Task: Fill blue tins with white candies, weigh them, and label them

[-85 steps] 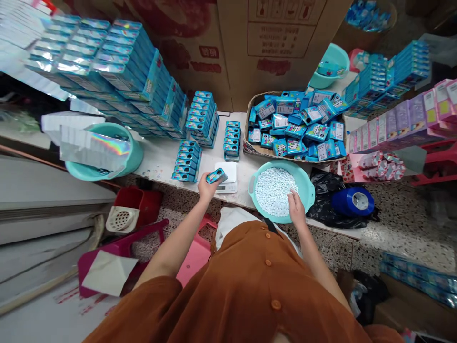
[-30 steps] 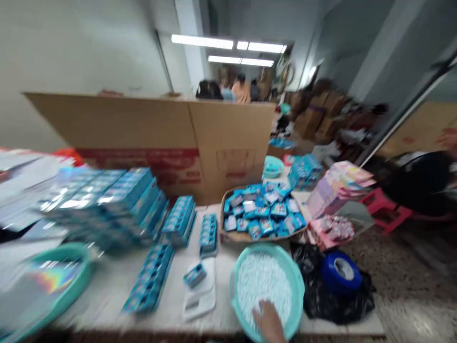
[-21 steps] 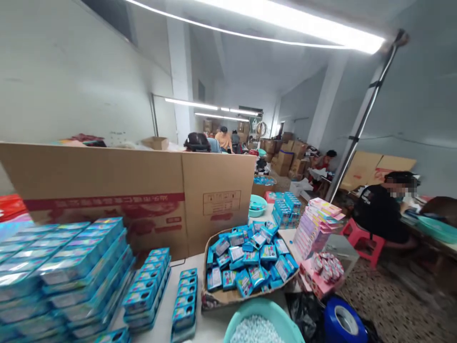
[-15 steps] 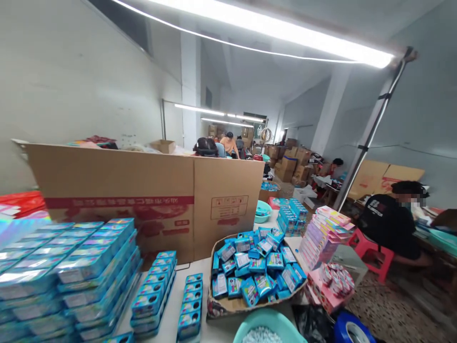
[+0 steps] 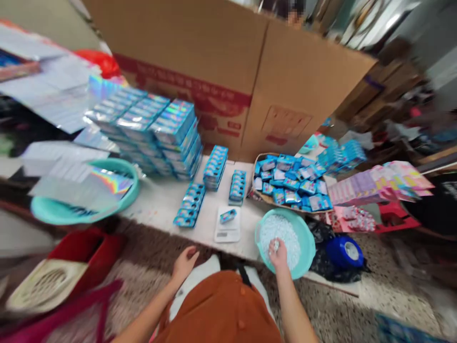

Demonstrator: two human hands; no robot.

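Note:
My right hand (image 5: pixel 277 253) is inside a turquoise bowl (image 5: pixel 310 238) of small whitish pieces (image 5: pixel 282 228). Its fingers curl round a few of these pieces, which show in the palm. Beside my lap, in front of the table edge, my left hand (image 5: pixel 184 263) hangs loosely open with nothing visible in it. On the table between the hands stands a small white scale (image 5: pixel 227 235). One small blue box (image 5: pixel 228 216) lies on the scale. Rows of similar blue boxes (image 5: pixel 191 205) are to its left and behind it.
A carton tray (image 5: pixel 252 193) heaped with blue boxes stands behind the bowl. Large wrapped stacks (image 5: pixel 174 128) rise at the back left, before a tall cardboard panel (image 5: pixel 221 62). At left is another turquoise basin (image 5: pixel 132 190); at right, a blue tape roll (image 5: pixel 345 252).
The view has swung down from the room to the table and my lap. Both my hands, the scale and the left basin have come into view.

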